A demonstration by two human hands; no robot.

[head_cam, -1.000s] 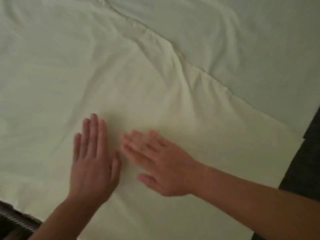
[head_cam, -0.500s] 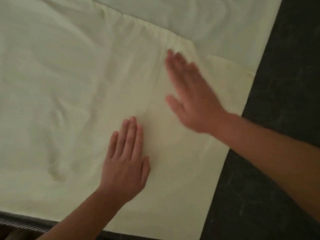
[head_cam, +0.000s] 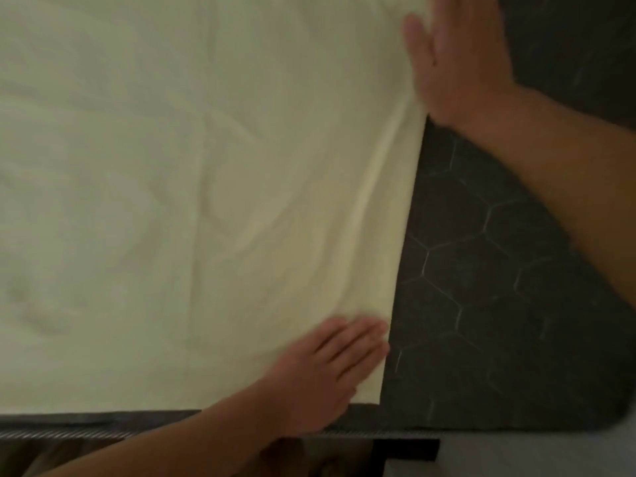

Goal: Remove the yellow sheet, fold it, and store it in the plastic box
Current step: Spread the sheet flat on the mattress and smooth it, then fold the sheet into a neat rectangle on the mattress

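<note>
Dark hexagon-patterned mattress (head_cam: 481, 270), with the yellow sheet (head_cam: 206, 201) spread over its left part.
Flat palms, gripping nothing, press the sheet's right edge, which runs away from the person: left hand (head_cam: 327, 370) at the near corner, right hand (head_cam: 457, 60) farther up.

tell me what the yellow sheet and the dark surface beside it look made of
Yellow sheet: thin matte woven cloth, perhaps cotton; soft creases and layered folded edges. Dark surface: matte charcoal, with pale hexagon lines, maybe a quilted mattress cover or mat; blur leaves it open.

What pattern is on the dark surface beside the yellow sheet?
Hexagons: thin pale lines on the dark surface, seen in the head view.
</note>
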